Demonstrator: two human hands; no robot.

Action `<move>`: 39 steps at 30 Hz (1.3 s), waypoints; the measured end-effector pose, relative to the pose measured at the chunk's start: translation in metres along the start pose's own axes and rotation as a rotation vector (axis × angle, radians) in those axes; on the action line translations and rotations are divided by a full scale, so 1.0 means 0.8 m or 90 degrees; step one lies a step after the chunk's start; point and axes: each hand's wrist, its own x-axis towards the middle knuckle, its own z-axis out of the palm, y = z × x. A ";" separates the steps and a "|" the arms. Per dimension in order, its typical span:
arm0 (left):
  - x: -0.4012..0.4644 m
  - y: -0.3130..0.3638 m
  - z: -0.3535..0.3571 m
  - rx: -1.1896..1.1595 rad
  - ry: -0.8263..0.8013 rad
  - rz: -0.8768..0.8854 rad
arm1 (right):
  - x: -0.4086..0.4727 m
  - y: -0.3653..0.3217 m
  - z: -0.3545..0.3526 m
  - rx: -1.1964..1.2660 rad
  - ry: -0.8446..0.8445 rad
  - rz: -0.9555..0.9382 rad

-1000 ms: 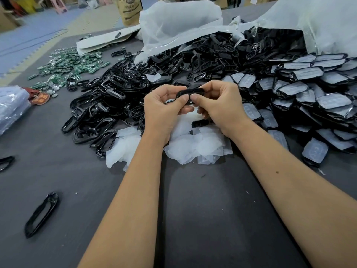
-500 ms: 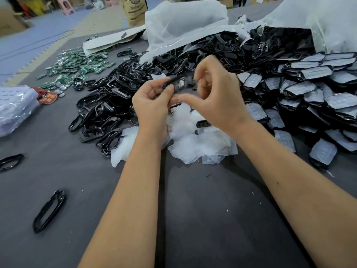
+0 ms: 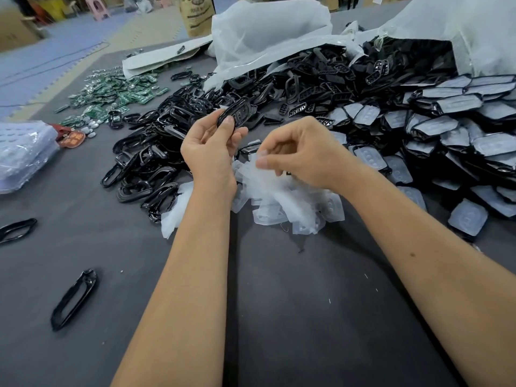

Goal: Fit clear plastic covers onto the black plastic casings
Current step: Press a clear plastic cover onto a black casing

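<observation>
Grey cloth covers the desk (image 3: 279,317), and a blue floor shows behind it at the far left. Left hand (image 3: 212,152) grips 1 black oval plastic casing (image 3: 236,114) by its lower end, raised above the heap of black plastic frames (image 3: 156,152). Right hand (image 3: 304,155) pinches a thin clear plastic cover (image 3: 258,159) between thumb and fingers, just above the pile of clear covers (image 3: 282,196); its edges are hard to make out against that pile. Finished casings with covers (image 3: 446,129) lie at the right, cut off by the picture edge. White bags (image 3: 268,32) hide the far parts. Green circuit boards (image 3: 111,93) lie far left.
</observation>
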 end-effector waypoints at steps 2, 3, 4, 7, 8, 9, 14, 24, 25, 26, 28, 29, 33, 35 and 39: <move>0.000 0.000 0.001 -0.008 0.003 -0.002 | 0.000 0.006 -0.003 -0.003 0.063 -0.004; -0.001 0.000 0.002 -0.009 0.004 -0.002 | 0.000 0.009 -0.003 -0.016 0.080 -0.003; -0.001 0.000 0.002 -0.009 0.005 0.000 | -0.001 0.011 -0.003 -0.033 0.088 0.003; -0.002 0.002 0.003 -0.011 0.012 0.007 | -0.003 0.015 0.000 -0.068 0.079 0.017; -0.003 0.002 0.002 -0.014 0.015 0.007 | -0.003 0.014 0.000 -0.074 0.081 0.015; -0.003 0.003 0.003 -0.018 0.016 0.007 | -0.004 0.013 0.001 -0.082 0.086 0.009; -0.005 0.006 0.005 -0.031 -0.018 0.013 | -0.008 -0.001 0.012 -0.230 0.075 -0.055; -0.010 0.013 0.019 -0.079 -0.034 -0.008 | -0.004 -0.014 0.026 -0.398 0.005 -0.054; -0.013 0.010 0.025 -0.084 -0.030 -0.017 | -0.004 -0.015 0.027 -0.409 0.003 -0.061; -0.017 0.006 0.030 -0.083 -0.025 -0.024 | -0.004 -0.015 0.026 -0.410 0.001 -0.062; -0.026 -0.005 0.041 -0.075 0.001 -0.029 | -0.003 -0.016 0.022 -0.400 -0.002 -0.053; -0.029 -0.011 0.045 -0.073 0.021 -0.028 | -0.002 -0.017 0.020 -0.387 -0.002 -0.045; -0.024 -0.024 0.039 0.004 0.086 0.003 | 0.001 -0.020 -0.001 -0.250 -0.022 0.001; -0.020 -0.025 0.032 0.019 0.082 -0.007 | -0.002 -0.016 -0.009 -0.110 -0.002 0.005; -0.011 -0.024 0.020 0.108 0.023 -0.017 | -0.004 -0.004 -0.008 0.171 0.172 -0.017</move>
